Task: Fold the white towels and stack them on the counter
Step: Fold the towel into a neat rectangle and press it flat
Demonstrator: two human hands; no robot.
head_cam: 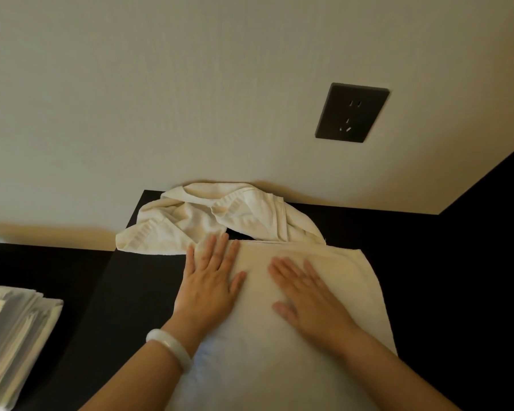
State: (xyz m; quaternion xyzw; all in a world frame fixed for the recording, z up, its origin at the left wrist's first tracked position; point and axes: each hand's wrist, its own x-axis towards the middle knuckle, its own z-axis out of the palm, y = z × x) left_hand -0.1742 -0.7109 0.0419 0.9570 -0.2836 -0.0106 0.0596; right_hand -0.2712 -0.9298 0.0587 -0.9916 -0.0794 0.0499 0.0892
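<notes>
A white towel (339, 280) lies flat on the dark counter (131, 280) in front of me. My left hand (211, 280) rests palm down on its left edge, fingers spread, a pale bangle on the wrist. My right hand (306, 295) lies flat on the towel's middle, fingers apart. Neither hand grips anything. Behind the flat towel, against the wall, sits a crumpled white towel (220, 218).
A stack of folded white towels (12, 336) lies on a lower dark surface at the left. A dark wall socket (352, 112) is on the beige wall above the counter. A dark panel (487, 188) rises at the right.
</notes>
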